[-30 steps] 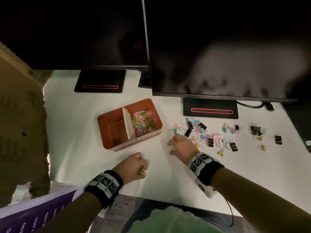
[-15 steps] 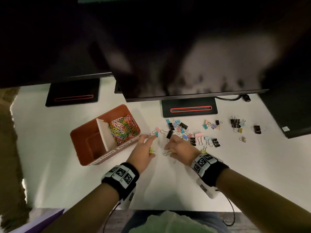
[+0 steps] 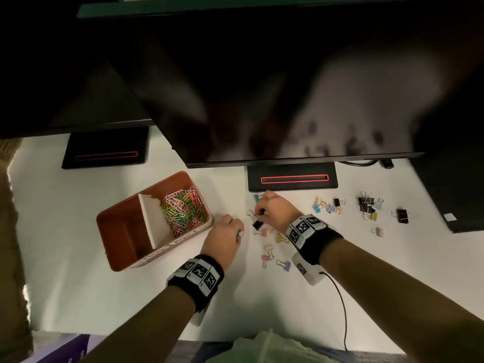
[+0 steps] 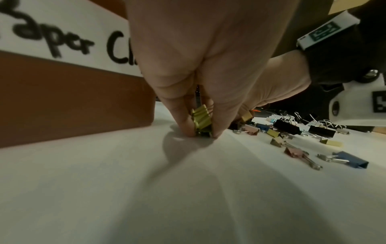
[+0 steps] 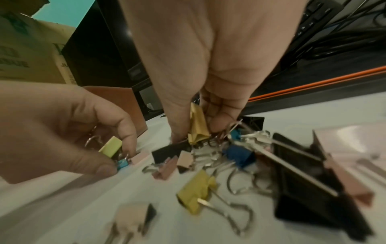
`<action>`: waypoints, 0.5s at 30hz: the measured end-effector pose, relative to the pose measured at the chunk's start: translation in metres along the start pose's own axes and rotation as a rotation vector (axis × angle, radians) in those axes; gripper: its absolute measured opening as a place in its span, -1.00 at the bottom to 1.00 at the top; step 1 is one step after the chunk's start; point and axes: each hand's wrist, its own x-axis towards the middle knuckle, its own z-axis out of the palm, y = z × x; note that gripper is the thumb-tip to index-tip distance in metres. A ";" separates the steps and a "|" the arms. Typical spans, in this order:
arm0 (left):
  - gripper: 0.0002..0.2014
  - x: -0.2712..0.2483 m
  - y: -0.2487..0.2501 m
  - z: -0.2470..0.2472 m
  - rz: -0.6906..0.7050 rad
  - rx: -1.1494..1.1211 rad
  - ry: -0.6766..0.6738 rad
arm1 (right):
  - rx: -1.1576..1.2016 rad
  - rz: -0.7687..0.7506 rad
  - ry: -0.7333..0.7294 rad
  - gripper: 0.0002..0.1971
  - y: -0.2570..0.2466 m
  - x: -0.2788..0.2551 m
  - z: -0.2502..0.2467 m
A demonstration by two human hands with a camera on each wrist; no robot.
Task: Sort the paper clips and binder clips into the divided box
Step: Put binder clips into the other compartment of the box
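Note:
The orange divided box (image 3: 115, 218) stands left of my hands. Its right compartment holds the coloured paper clips (image 3: 183, 210); its left compartment shows nothing inside. Just off the box's right corner, my left hand (image 3: 237, 231) pinches a small stack of yellow binder clips (image 4: 201, 122) with its fingertips down on the table. My right hand (image 3: 262, 212) is in the near pile of binder clips (image 3: 269, 247), fingers curled round a yellow binder clip (image 5: 197, 127). In the right wrist view my left hand (image 5: 117, 158) also holds a pale yellow clip (image 5: 110, 147).
More binder clips (image 3: 366, 205) lie scattered to the right. Two monitors overhang the table's back; their black stands (image 3: 292, 178) (image 3: 104, 150) sit behind the box and the pile. A black device (image 3: 455, 205) lies at the right edge. A cable (image 3: 340, 297) trails from my right wristband.
My left hand moved from the front of the table up to the box's right corner beside the pile. My right hand reached further back into the pile and took up a yellow clip.

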 end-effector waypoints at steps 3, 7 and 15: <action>-0.78 -0.004 -0.007 0.002 0.013 0.007 0.000 | -0.010 -0.015 -0.005 -0.83 0.002 -0.004 0.006; -0.76 -0.012 -0.014 0.002 0.024 0.030 0.008 | -0.018 -0.052 0.031 -0.83 0.003 -0.012 0.012; -0.81 -0.053 -0.022 -0.025 0.143 -0.195 0.124 | 0.048 -0.180 0.208 -0.85 -0.016 -0.034 0.010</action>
